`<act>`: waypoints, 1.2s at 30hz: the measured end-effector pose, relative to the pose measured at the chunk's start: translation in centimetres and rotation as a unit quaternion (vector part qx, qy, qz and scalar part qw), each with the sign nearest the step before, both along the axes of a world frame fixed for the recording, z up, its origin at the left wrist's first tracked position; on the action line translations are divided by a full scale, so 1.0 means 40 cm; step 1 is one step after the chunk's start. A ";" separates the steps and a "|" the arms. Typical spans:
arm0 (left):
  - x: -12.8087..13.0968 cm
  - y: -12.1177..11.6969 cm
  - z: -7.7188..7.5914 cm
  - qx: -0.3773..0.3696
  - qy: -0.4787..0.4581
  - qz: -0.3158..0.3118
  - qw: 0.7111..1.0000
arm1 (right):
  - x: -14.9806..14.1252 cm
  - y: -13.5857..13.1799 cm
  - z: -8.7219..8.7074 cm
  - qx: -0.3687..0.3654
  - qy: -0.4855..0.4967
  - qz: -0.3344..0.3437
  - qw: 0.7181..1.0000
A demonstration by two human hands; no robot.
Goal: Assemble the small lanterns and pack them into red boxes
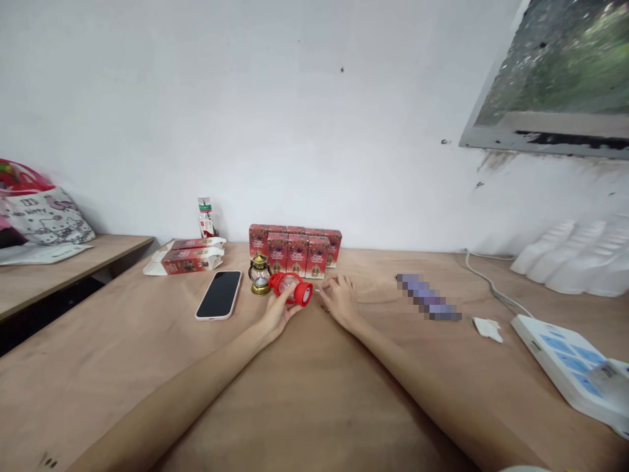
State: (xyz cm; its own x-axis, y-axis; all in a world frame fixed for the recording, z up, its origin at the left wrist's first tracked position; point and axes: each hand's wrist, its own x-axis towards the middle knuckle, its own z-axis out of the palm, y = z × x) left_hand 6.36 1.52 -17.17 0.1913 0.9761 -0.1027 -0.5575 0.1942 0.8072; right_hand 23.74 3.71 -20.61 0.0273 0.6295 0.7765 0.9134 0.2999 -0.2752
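Observation:
My left hand (279,313) is closed around a small red toy lantern (303,294), tipped on its side so its round base faces right. To the right, my right hand (340,300) is low over the table, fingers curled and close together. A tiny pale piece (317,290) shows at its fingertips; what the fingers grip is too small to make out. Small brownish bits (325,309) lie just below them. Left of the red lantern stands a gold and bronze-coloured lantern (260,275), upright. Behind both lanterns, several red printed boxes (297,255) stand in rows.
Left of the lanterns lie a phone (219,295) and opened red boxes (192,257), with a bottle (205,217) behind. At right are a blurred purple item (428,298), a scrap of white paper (488,329), a white device (565,367) with a cable, and white wavy objects (574,259).

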 end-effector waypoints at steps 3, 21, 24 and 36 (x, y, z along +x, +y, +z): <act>-0.001 0.003 -0.002 -0.003 -0.001 -0.001 1.000 | -0.006 0.022 -0.001 -0.002 -0.004 -0.010 1.000; -0.001 -0.001 0.002 0.007 0.042 -0.053 0.998 | -0.027 -0.082 0.022 0.097 0.028 0.090 0.991; 0.003 -0.003 -0.008 0.026 0.064 -0.031 0.997 | -0.035 -0.133 0.020 0.126 -0.024 0.144 0.981; 0.001 0.005 -0.021 0.179 0.146 0.051 0.972 | -0.045 -0.147 0.022 0.123 -0.092 0.189 0.970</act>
State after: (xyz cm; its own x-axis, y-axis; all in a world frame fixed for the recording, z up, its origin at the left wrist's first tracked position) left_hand 6.42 1.72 -18.00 0.1061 0.9716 0.2113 -0.2970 -0.1719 0.9393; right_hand 21.96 -2.17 -19.74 -0.3238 0.3620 0.8742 0.7518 0.6594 0.0054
